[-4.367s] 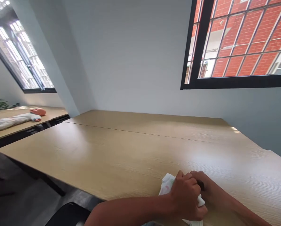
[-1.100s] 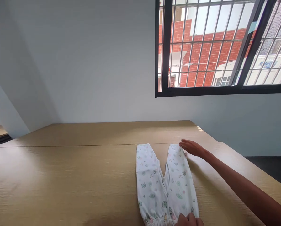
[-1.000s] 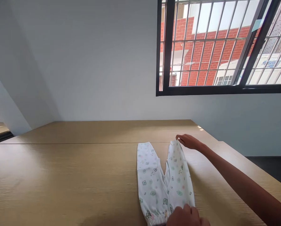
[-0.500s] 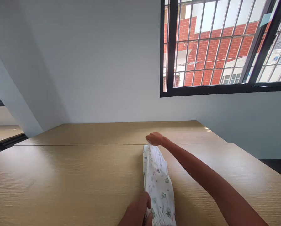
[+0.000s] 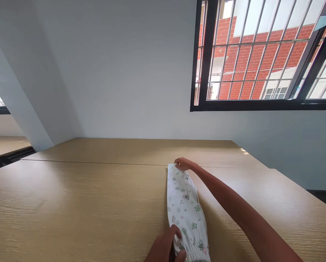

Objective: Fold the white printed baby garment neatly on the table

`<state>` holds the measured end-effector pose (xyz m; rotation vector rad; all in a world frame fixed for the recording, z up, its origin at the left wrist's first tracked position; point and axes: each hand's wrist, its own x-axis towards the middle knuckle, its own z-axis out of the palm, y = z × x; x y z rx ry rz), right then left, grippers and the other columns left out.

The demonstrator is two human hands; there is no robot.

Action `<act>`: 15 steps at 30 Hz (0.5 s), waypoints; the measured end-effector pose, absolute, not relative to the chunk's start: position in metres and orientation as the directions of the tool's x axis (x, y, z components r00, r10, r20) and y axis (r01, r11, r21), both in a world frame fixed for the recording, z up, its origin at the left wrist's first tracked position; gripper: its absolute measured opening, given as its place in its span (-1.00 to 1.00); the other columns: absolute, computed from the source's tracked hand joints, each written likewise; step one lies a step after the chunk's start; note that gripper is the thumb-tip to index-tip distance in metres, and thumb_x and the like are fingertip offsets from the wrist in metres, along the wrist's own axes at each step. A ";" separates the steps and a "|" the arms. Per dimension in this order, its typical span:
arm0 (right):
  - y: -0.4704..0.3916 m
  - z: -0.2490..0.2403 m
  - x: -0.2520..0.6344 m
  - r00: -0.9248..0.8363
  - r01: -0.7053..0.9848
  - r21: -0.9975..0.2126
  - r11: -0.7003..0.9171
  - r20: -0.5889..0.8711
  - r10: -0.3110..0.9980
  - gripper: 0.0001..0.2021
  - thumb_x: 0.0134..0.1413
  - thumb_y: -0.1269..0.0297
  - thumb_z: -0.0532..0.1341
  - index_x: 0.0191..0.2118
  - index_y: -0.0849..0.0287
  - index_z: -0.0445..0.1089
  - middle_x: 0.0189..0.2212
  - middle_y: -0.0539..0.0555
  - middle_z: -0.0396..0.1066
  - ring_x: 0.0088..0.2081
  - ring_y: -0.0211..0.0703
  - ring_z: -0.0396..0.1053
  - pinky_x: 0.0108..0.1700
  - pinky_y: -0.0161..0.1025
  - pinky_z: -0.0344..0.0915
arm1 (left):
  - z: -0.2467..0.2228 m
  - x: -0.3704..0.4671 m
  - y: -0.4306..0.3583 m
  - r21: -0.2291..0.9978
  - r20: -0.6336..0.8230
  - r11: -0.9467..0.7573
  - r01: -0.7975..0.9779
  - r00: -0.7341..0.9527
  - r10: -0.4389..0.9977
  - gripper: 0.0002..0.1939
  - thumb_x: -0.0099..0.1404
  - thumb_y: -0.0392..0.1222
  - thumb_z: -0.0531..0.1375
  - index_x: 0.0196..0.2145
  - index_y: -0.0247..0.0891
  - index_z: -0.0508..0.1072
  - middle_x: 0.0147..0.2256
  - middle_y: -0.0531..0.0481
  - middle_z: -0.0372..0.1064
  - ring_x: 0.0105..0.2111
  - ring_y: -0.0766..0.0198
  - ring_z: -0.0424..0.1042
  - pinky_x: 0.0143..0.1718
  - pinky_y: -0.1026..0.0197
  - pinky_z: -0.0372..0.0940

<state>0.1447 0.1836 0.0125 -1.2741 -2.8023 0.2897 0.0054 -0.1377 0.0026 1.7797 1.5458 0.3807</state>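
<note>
A pair of white pants (image 5: 186, 203) with small green and pink prints lies folded lengthwise on the wooden table, its gathered elastic waistband toward me. At the near left edge, by the waistband, my left hand (image 5: 168, 243) is closed on the fabric with thumb and fingers. My right hand (image 5: 183, 163) reaches out to the far leg end and pinches the cloth at its right corner; its fingertips are partly hidden. Between the two hands the fabric lies fairly flat.
The pale wooden table (image 5: 83, 203) spreads out on both sides, with a seam running across its far part. Behind it stands a grey wall (image 5: 130, 72) with a barred, black-framed window (image 5: 250, 105) at the upper right. A dark gap (image 5: 10, 158) shows at the far left.
The raised, creased left edge of the pants now lies flatter and smoother. My right hand has lowered slightly and shifted a little right in view. My left hand stays at the waistband end.
</note>
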 end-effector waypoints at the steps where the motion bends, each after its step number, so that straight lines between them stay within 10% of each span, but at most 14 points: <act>1: 0.186 0.010 0.148 -0.660 0.739 -0.216 0.638 -0.038 0.750 -0.74 0.28 0.20 0.17 -0.02 0.22 0.35 -0.07 0.11 0.37 -0.15 -0.11 0.40 -0.13 -0.09 0.41 | -0.002 0.006 -0.137 0.721 -0.204 -0.021 0.692 0.241 0.949 -0.74 0.18 -0.13 0.13 -0.15 -0.19 0.31 -0.52 0.12 0.14 -0.47 0.28 0.18 -0.39 0.32 0.12; 15: 0.185 0.009 0.166 -0.614 0.698 -0.515 0.497 -0.075 0.786 -0.73 0.28 0.18 0.17 -0.04 0.25 0.34 -0.14 0.10 0.39 -0.21 -0.14 0.41 -0.18 -0.12 0.42 | -0.037 0.014 -0.134 0.893 0.102 -0.189 0.408 0.227 0.969 -0.84 0.16 -0.14 0.13 -0.29 -0.22 0.31 -0.43 0.04 0.18 -0.48 0.29 0.17 -0.42 0.30 0.14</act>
